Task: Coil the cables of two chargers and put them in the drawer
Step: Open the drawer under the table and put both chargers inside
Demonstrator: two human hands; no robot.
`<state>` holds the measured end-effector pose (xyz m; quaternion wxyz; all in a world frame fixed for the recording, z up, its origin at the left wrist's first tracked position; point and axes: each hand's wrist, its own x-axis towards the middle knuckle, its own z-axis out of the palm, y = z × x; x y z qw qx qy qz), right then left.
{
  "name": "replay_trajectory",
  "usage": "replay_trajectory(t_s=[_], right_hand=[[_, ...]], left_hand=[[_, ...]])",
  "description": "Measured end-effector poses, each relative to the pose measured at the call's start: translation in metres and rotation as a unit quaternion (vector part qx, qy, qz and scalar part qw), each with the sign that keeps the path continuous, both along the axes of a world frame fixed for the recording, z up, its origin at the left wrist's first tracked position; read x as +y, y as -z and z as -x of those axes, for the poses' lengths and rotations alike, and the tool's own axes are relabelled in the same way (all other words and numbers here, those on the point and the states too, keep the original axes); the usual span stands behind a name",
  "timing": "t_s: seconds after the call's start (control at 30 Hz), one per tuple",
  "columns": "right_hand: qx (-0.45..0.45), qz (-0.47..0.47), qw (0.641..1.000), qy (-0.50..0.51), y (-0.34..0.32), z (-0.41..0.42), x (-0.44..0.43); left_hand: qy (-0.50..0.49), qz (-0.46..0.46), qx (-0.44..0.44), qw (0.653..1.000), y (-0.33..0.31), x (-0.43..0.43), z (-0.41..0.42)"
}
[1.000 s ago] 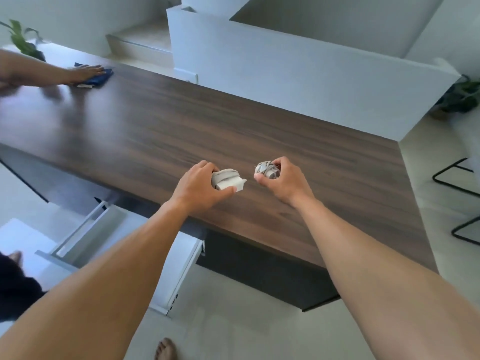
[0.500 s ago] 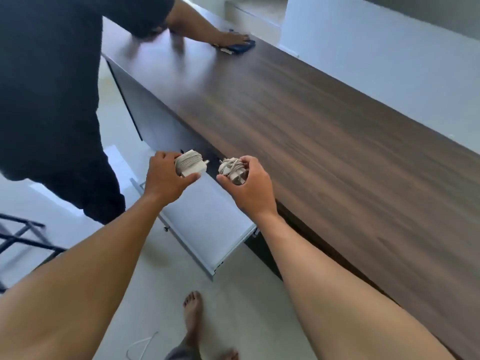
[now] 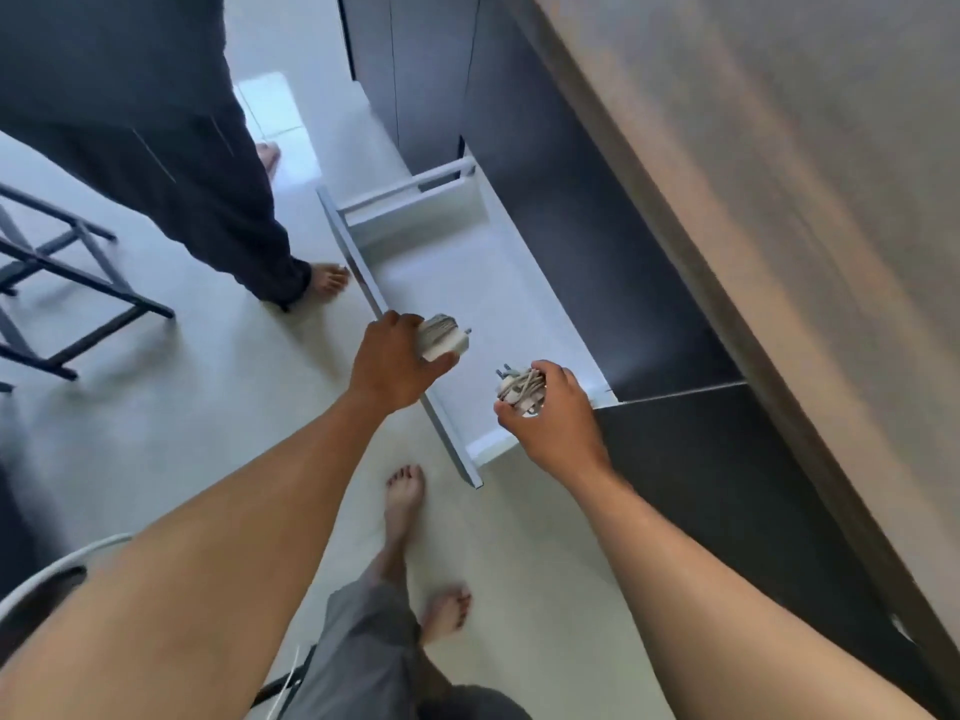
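My left hand [image 3: 390, 362] grips a white charger [image 3: 442, 339] with its cable wound tightly around the block, its prongs pointing right. My right hand [image 3: 553, 423] grips a second white charger [image 3: 521, 388] wrapped in a looser cable bundle. Both hands hover over the near end of the open white drawer [image 3: 358, 262], which is pulled out from the dark cabinet below the wooden table top. The left charger is above the drawer's front panel edge; the right one is over the drawer's inside. The drawer's visible bottom holds nothing.
Another person in dark trousers [image 3: 171, 163] stands barefoot left of the drawer. A black metal stool frame [image 3: 67, 283] stands at far left. The brown table top [image 3: 779, 200] overhangs on the right. My own bare feet [image 3: 405, 501] are on the pale floor below.
The view has swung down from the table top to the drawer. Both hands have carried the coiled chargers from the table edge down over the open drawer.
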<state>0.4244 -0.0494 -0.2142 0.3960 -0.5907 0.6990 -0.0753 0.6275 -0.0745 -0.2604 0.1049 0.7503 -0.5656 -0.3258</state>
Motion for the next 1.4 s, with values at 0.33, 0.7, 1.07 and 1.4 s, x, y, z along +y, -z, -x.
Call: replay_trajectory(t_s=[0.33, 0.7, 1.07, 1.4], right_hand=[[0.078, -0.063, 0.995, 0.023, 0.156, 0.007, -0.056], [0.117, -0.077, 0.990, -0.002, 0.296, 0.002, -0.082], [0.115, -0.053, 0.992, -0.030, 0.349, 0.011, -0.073], [0.092, -0.107, 0.989, -0.049, 0.314, 0.019, -0.071]], left_hand=[[0.089, 0.000, -0.024, 0.996, 0.139, -0.075, 0.022], [0.217, -0.040, -0.178, 0.959, 0.263, -0.115, 0.045], [0.185, -0.066, -0.214, 0.957, 0.298, -0.122, 0.049], [0.201, -0.067, -0.203, 0.956, 0.267, -0.108, 0.040]])
